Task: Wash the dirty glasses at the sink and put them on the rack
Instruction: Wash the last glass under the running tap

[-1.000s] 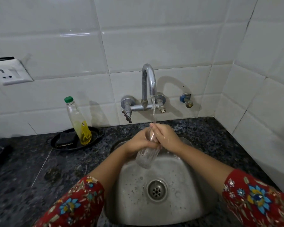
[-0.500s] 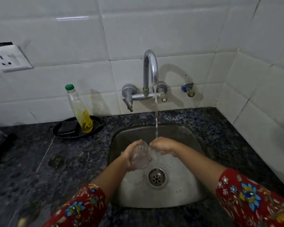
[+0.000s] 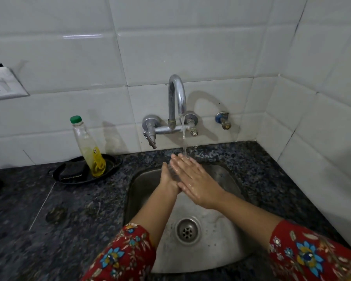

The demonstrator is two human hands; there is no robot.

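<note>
A clear glass (image 3: 173, 170) is sandwiched between my two hands over the steel sink (image 3: 142, 191); only a faint sliver of it shows. My left hand (image 3: 167, 180) holds it from the left side, its fingers mostly hidden. My right hand (image 3: 194, 184) lies flat against the glass with wet, straight fingers. Water (image 3: 183, 138) runs from the chrome tap (image 3: 177, 94) onto my right fingertips. No rack is in view.
A soap bottle (image 3: 89, 151) with a green cap stands in a black dish (image 3: 112, 166) beside a dark sponge (image 3: 71, 169), left of the sink. The drain (image 3: 187, 231) sits below my wrists. A wall socket (image 3: 2, 84) and a small valve (image 3: 222, 119) are on the tiles.
Both hands rose back up under the stream. My right hand went from curled at the glass's rim to flat against it, and the glass is now mostly hidden.
</note>
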